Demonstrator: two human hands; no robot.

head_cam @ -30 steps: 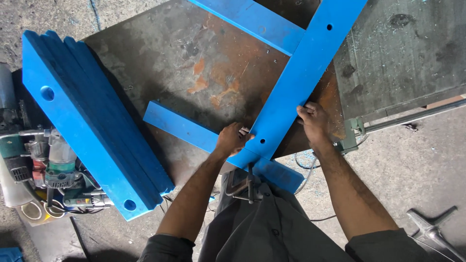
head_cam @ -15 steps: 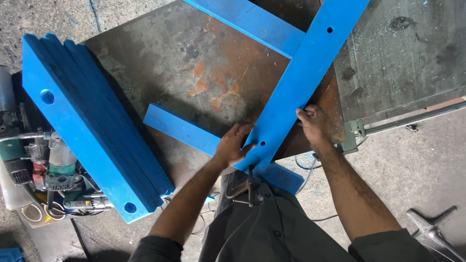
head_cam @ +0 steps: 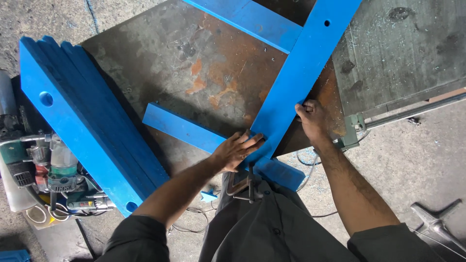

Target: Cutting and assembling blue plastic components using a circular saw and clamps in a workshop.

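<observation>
Long blue plank, running from upper right to lower centre of frame across the short blue strip, is steadied by left hand, fingers flat and spread, and right hand gripping its edge; even pressure advisable.

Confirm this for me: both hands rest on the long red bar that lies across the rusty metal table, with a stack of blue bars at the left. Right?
Not quite. The long bar is blue, not red, as the head view shows. The rest holds: the left hand and the right hand both rest on it, it lies across the rusty metal table, and a stack of blue bars is at the left.
</observation>
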